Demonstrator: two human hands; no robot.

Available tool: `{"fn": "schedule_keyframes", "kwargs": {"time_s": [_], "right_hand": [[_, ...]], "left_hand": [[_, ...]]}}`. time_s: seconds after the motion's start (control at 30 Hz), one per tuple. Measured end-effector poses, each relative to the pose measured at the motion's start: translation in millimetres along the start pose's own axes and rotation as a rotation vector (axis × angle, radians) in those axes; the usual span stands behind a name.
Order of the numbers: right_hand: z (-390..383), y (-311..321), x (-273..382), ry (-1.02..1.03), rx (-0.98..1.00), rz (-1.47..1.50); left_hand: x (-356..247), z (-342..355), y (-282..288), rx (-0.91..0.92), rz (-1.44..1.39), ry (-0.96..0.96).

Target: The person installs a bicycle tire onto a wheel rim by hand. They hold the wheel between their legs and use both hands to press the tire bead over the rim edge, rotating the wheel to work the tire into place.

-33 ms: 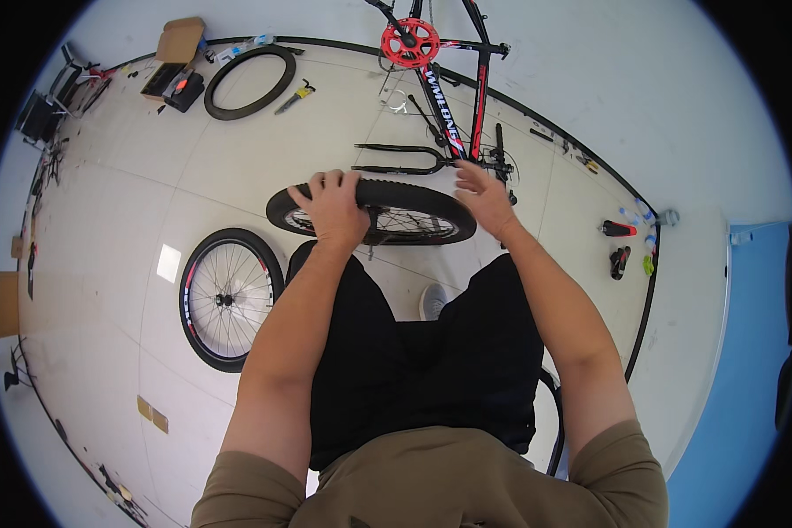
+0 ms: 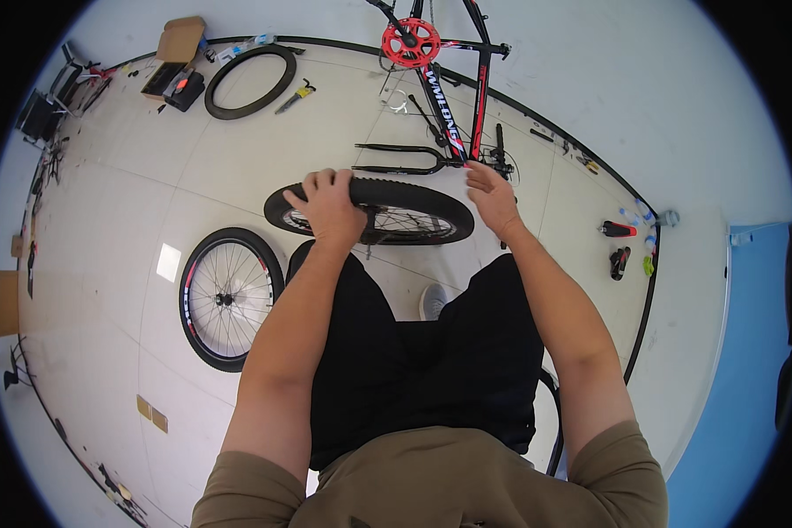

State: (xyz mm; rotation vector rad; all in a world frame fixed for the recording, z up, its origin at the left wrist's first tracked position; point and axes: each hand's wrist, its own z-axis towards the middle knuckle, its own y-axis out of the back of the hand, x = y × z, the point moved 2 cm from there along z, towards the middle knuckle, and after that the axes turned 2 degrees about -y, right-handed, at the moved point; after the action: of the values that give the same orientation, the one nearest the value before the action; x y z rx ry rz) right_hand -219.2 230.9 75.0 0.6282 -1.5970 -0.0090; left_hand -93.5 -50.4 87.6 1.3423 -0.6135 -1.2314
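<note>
My left hand is wrapped over the top of a bicycle wheel with a black knobby tire, held tilted above my knees. My right hand has its fingers apart, just off the wheel's right side, holding nothing. Beyond them a black bicycle fork lies beside the bicycle frame, which is black and red with a red chainring.
A second wheel lies at my left. A loose tire, yellow-handled tool and open box are farther back. Handlebar parts, a saddle, bottles and small tools lie toward the right wall.
My right hand has moved a little to the right, away from the tire. My left hand and the wheel have shifted very slightly to the left.
</note>
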Motion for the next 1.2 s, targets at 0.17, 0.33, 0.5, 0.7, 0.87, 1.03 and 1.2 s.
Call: {"fn": "schedule_keyframes", "kwargs": {"time_s": [0.17, 0.33, 0.5, 0.7, 0.87, 1.03, 1.2], "right_hand": [[-12, 1, -58, 0.039, 0.113, -0.383], [-36, -41, -25, -0.005, 0.106, -0.66], [-35, -40, -45, 0.131, 0.048, -0.649], [-32, -39, -46, 0.002, 0.077, -0.597], [-28, -42, -42, 0.014, 0.096, -0.668], [-28, -62, -27, 0.031, 0.049, -0.699], [-18, -53, -23, 0.087, 0.169, -0.734]], "left_hand": [[19, 6, -5, -0.059, -0.058, 0.204], [19, 2, -5, -0.058, -0.107, 0.155], [12, 4, -10, -0.093, -0.174, 0.095], [26, 10, -16, -0.29, -0.361, 0.19], [68, 15, -19, -0.35, -0.756, 0.422], [84, 11, -28, -0.354, -0.797, 0.355], [2, -2, 9, -0.17, -0.155, -0.21]]}}
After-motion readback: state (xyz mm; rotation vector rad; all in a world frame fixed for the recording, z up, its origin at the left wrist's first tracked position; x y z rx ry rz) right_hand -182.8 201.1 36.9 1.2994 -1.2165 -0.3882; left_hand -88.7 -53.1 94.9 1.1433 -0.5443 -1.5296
